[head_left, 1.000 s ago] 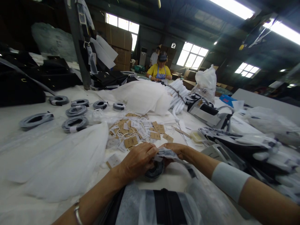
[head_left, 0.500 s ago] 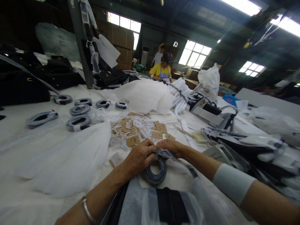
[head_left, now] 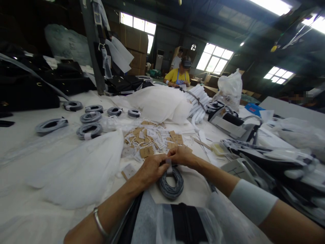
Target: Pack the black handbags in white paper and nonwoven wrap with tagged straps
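A grey coiled strap [head_left: 172, 193], apparently covered in clear film, lies in front of me with its ring opening facing up. A pale translucent strip [head_left: 169, 168] stands across the coil's top edge. My left hand [head_left: 153, 169] is closed on the upper left of the coil, thumb beside the strip. My right hand [head_left: 180, 156] is closed in a pinch at the strip's upper end, fingertips close to the left hand's. Just below the coil is a black-and-grey item [head_left: 186, 222] under clear plastic.
Several finished-looking grey coils [head_left: 90, 131] lie at left, beside white translucent sheeting [head_left: 83, 169]. Brown tags [head_left: 146, 151] with strings are heaped beyond my hands. Plastic-wrapped bags [head_left: 274, 162] crowd the right. A person in yellow [head_left: 175, 76] works across the table.
The loose film bunched by my right hand has gone from view, and a short strip now spans the coil's top. My right hand has moved slightly up and left.
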{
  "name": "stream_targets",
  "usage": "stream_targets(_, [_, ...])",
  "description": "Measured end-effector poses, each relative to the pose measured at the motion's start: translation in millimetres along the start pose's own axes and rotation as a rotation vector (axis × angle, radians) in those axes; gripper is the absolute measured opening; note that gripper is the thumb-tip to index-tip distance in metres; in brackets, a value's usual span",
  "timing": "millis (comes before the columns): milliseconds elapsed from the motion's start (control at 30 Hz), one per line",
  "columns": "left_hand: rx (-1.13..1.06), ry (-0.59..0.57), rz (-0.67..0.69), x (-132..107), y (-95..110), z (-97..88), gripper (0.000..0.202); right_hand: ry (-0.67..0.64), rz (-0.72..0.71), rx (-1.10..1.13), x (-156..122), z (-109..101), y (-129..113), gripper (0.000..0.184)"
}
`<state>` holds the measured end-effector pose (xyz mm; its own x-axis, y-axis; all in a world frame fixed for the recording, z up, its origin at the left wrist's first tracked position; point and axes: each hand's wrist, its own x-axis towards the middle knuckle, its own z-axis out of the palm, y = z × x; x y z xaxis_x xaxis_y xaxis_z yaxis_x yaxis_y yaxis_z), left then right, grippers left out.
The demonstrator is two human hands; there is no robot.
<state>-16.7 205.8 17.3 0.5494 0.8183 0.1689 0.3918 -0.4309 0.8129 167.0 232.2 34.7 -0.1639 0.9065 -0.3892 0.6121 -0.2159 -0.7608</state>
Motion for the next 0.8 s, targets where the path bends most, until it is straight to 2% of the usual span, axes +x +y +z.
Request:
stream_targets(133, [0.121,0.114,-0.031,1,-4,5.5,0.009,0.098,-0.110,0.077,-9,10,9,0.010])
stream_targets(233, [0.196,0.119,-0.013,0,-6,10.0,0.009,0.108,-0.137,0.090,-20,11,10,0.010])
stream_targets(333, [0.269,0.111,0.013,-2,-6,12.4,0.010,0.047,-0.170,0.062,-31,7,8,0.016])
stream_targets(467, [0.358,0.053,0.003,-1,-4,11.9,0.009,-0.108,-0.235,0.013,-42,4,5,0.023])
stream_targets(533, [0.395,0.029,-0.011,-1,-3,11.4,0.010,-0.061,-0.218,-0.010,-43,10,7,0.023])
stream_targets(667, [0.396,0.038,0.003,-2,-1,10.9,0.011,0.142,-0.154,-0.012,-40,32,16,0.019])
stream_targets(800, [0.266,-0.009,0.016,-3,1,5.0,0.008,0.190,-0.148,-0.021,-44,39,21,0.016])
